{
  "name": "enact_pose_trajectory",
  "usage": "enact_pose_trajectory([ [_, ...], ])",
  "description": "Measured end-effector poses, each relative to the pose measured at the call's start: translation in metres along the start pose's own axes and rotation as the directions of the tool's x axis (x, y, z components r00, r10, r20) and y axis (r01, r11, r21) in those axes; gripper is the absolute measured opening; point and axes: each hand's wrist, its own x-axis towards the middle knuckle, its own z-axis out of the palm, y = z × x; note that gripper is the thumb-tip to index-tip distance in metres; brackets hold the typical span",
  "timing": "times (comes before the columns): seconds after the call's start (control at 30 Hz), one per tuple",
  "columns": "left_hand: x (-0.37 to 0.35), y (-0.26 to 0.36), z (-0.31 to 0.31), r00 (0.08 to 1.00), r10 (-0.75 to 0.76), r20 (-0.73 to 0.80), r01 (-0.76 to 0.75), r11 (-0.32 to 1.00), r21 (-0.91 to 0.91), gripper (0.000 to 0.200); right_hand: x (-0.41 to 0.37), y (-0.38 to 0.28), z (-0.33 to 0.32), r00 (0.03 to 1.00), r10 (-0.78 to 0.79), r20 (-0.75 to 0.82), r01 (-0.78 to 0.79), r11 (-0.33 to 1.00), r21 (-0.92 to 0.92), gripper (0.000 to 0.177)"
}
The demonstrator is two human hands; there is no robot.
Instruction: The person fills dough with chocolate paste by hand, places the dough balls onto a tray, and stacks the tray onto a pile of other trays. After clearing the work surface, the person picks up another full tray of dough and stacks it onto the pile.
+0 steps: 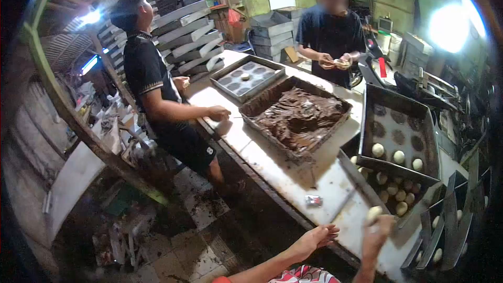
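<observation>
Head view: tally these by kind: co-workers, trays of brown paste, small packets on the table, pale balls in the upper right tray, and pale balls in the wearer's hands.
Co-workers: 2
Brown-paste tray: 1
Small packet: 1
Balls in upper right tray: 3
Ball in right hand: 1
Total: 8

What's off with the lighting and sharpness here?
Head view: glare blots out the white lamp at right; the brown-filled rectangular metal tray shadows the white tabletop; lens distortion bends the surroundings; the right hand, holding a pale round ball, looks blurred.
</observation>
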Motion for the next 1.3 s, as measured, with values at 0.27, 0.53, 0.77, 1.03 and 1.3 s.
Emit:
enact_pose_trajectory([
  [0.27, -0.075, 0.045, -0.133, 0.952, 0.166, -0.258, -0.185, 0.981, -0.051, 0.026, -0.077, -0.165, 0.075, 0.776, -0.171, 0.608, -0.222, 0.828, 0.515, 0.005],
  [0.53, -0.073, 0.074, -0.126, 0.997, -0.075, -0.005, 0.069, 0.941, -0.331, 0.055, -0.017, -0.103, 0.188, 0.907, 0.2, 0.37, -0.354, 0.838, 0.415, 0.03],
  [0.77, -0.028, 0.072, -0.14, 0.915, 0.078, -0.396, -0.105, 0.993, -0.047, 0.035, 0.012, -0.08, 0.298, 0.998, 0.053, -0.018, -0.047, 0.969, 0.242, 0.032],
  [1.03, 0.035, 0.105, -0.121, 0.82, 0.101, -0.564, -0.075, 0.995, 0.069, 0.044, 0.031, -0.12, 0.241, 0.999, -0.027, 0.04, 0.002, 0.851, 0.525, 0.012],
  [1.3, 0.047, 0.203, -0.154, 0.987, -0.156, 0.045, 0.159, 0.984, -0.074, 0.073, 0.171, -0.128, 0.314, 0.923, -0.075, 0.377, -0.026, 0.966, 0.256, 0.014],
])
